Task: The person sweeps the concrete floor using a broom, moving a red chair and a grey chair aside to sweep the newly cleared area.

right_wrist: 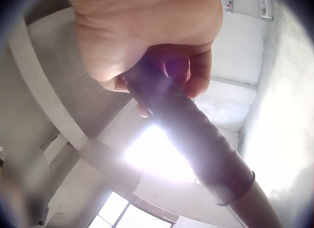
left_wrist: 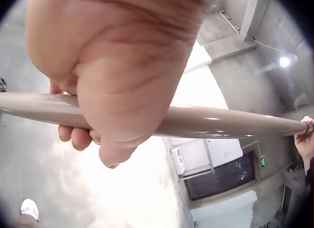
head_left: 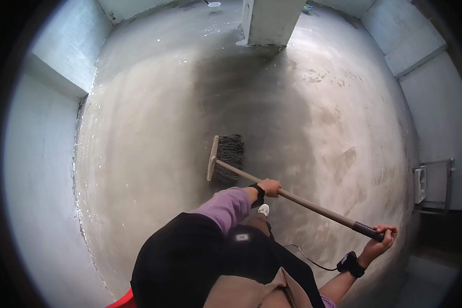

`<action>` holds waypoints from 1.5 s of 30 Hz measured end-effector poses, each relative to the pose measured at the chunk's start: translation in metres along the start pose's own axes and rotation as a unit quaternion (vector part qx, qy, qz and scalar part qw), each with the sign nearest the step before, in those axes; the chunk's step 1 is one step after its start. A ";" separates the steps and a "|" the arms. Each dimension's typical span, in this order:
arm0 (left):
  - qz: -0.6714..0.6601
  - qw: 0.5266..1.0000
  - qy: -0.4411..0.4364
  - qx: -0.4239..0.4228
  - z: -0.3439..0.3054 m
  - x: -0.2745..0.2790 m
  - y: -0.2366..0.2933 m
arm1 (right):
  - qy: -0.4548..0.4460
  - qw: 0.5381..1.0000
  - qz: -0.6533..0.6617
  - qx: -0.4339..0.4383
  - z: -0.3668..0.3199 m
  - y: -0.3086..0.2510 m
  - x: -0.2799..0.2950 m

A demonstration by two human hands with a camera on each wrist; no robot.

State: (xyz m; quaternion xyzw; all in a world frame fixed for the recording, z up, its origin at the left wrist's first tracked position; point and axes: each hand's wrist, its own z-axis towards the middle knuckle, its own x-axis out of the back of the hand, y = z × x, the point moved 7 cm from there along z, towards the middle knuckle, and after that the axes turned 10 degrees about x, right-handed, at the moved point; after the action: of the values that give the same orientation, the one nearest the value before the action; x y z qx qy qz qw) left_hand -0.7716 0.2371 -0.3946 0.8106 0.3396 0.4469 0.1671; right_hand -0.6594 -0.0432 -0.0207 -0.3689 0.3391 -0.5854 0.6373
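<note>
A long-handled broom crosses the head view, its dark bristles on the wet grey floor, left of its pale head. The left hand grips the middle of the beige pole; in the left wrist view that hand has its fingers curled round the pole. At the upper end, the right hand holds the dark grip. The right wrist view shows the right hand wrapped round the ridged dark grip, part of the fingers hidden behind it.
A square pillar stands ahead on the wet floor. Near the far wall is a white bowl. Pale walls rise at both sides, with a white fixture and rail at right. A white shoe shows below the pole.
</note>
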 end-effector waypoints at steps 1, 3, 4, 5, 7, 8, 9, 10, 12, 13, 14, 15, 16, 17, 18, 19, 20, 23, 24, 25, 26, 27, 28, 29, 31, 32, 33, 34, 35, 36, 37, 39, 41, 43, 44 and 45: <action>0.005 1.000 -0.001 0.022 -0.008 0.002 -0.027 | -0.011 1.000 0.009 -0.016 -0.007 0.007 -0.021; -0.005 0.998 0.014 0.056 -0.032 0.010 -0.079 | -0.038 0.997 0.037 -0.061 -0.025 0.021 -0.065; -0.010 0.997 0.020 0.076 -0.045 0.013 -0.105 | -0.055 0.994 0.049 -0.082 -0.033 0.030 -0.085; -0.023 0.994 0.017 0.110 -0.062 0.018 -0.130 | -0.077 0.992 0.051 -0.087 -0.043 0.038 -0.109; -0.004 0.988 0.023 0.152 -0.092 0.016 -0.184 | -0.086 0.982 0.106 -0.129 -0.067 0.060 -0.149; -0.009 0.984 0.023 0.177 -0.108 0.013 -0.213 | -0.094 0.976 0.122 -0.157 -0.082 0.067 -0.172; -0.013 0.980 0.027 0.198 -0.127 0.010 -0.241 | -0.114 0.968 0.137 -0.177 -0.096 0.073 -0.194; -0.007 0.972 0.022 0.234 -0.145 0.006 -0.268 | -0.129 0.960 0.143 -0.201 -0.112 0.081 -0.214; -0.001 0.959 0.037 0.281 -0.190 0.002 -0.317 | -0.167 0.942 0.157 -0.245 -0.144 0.093 -0.255; -0.022 0.949 0.032 0.313 -0.211 -0.007 -0.346 | -0.196 0.930 0.165 -0.266 -0.161 0.091 -0.278; -0.018 0.939 0.037 0.340 -0.235 -0.009 -0.366 | -0.219 0.917 0.173 -0.286 -0.178 0.089 -0.300; -0.031 0.927 0.047 0.371 -0.260 -0.015 -0.389 | -0.259 0.909 0.176 -0.277 -0.193 0.081 -0.322; -0.027 0.919 0.060 0.389 -0.284 -0.018 -0.406 | -0.298 0.893 0.186 -0.280 -0.208 0.073 -0.343; -0.044 0.912 0.065 0.402 -0.305 -0.028 -0.429 | -0.339 0.878 0.193 -0.279 -0.222 0.061 -0.363; -0.058 0.907 0.076 0.411 -0.329 -0.028 -0.439 | -0.377 0.861 0.198 -0.277 -0.233 0.048 -0.383; -0.068 0.900 0.090 0.422 -0.349 -0.033 -0.451 | -0.401 0.848 0.208 -0.278 -0.243 0.035 -0.399; -0.075 0.895 0.106 0.426 -0.367 -0.035 -0.456 | -0.425 0.834 0.216 -0.277 -0.251 0.022 -0.413; -0.137 0.872 0.131 0.451 -0.402 -0.044 -0.453 | -0.477 0.802 0.230 -0.274 -0.264 -0.003 -0.438; -0.144 0.870 0.121 0.455 -0.404 -0.051 -0.451 | -0.492 0.793 0.234 -0.272 -0.267 -0.007 -0.443; -0.151 0.868 0.111 0.459 -0.406 -0.058 -0.450 | -0.497 0.790 0.234 -0.273 -0.266 -0.008 -0.445; -0.159 0.865 0.120 0.460 -0.405 -0.061 -0.446 | -0.502 0.786 0.234 -0.275 -0.265 -0.008 -0.447; -0.166 0.862 0.130 0.460 -0.404 -0.064 -0.443 | -0.506 0.782 0.234 -0.277 -0.265 -0.009 -0.449; -0.166 0.865 0.127 0.457 -0.399 -0.068 -0.442 | -0.498 0.787 0.232 -0.281 -0.264 -0.008 -0.450; -0.163 0.870 0.120 0.449 -0.394 -0.070 -0.443 | -0.490 0.792 0.229 -0.283 -0.263 -0.004 -0.449; -0.158 0.880 0.107 0.436 -0.383 -0.070 -0.441 | -0.476 0.802 0.223 -0.284 -0.258 0.003 -0.447; -0.151 0.883 0.105 0.431 -0.380 -0.064 -0.441 | -0.469 0.807 0.221 -0.284 -0.254 0.006 -0.448; -0.153 0.889 0.089 0.423 -0.375 -0.059 -0.441 | -0.461 0.812 0.220 -0.283 -0.250 0.008 -0.448; -0.154 0.894 0.073 0.414 -0.370 -0.054 -0.442 | -0.456 0.818 0.216 -0.277 -0.244 0.006 -0.450; -0.156 0.899 0.057 0.405 -0.366 -0.050 -0.444 | -0.456 0.821 0.214 -0.268 -0.240 0.003 -0.451; -0.150 0.906 0.061 0.391 -0.362 -0.043 -0.443 | -0.455 0.825 0.212 -0.259 -0.235 0.001 -0.451; -0.142 0.913 0.053 0.379 -0.356 -0.037 -0.441 | -0.454 0.828 0.210 -0.252 -0.229 0.000 -0.451; -0.127 0.925 0.036 0.357 -0.340 -0.024 -0.432 | -0.440 0.837 0.220 -0.239 -0.210 0.003 -0.444; -0.117 0.935 0.043 0.333 -0.325 -0.001 -0.410 | -0.423 0.849 0.223 -0.227 -0.189 0.007 -0.435; -0.120 0.942 0.045 0.311 -0.306 0.019 -0.391 | -0.402 0.864 0.217 -0.214 -0.164 0.008 -0.421; -0.112 0.945 0.051 0.304 -0.297 0.033 -0.377 | -0.386 0.873 0.213 -0.206 -0.150 0.011 -0.412; -0.105 0.948 0.058 0.297 -0.288 0.049 -0.359 | -0.371 0.883 0.209 -0.197 -0.134 0.014 -0.402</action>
State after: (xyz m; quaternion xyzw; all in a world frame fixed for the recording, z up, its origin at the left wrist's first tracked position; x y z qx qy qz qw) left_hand -1.1386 0.5182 -0.4145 0.7562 0.5487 0.3522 -0.0549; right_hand -0.8022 0.3483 -0.0999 -0.5976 0.2555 -0.1798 0.7384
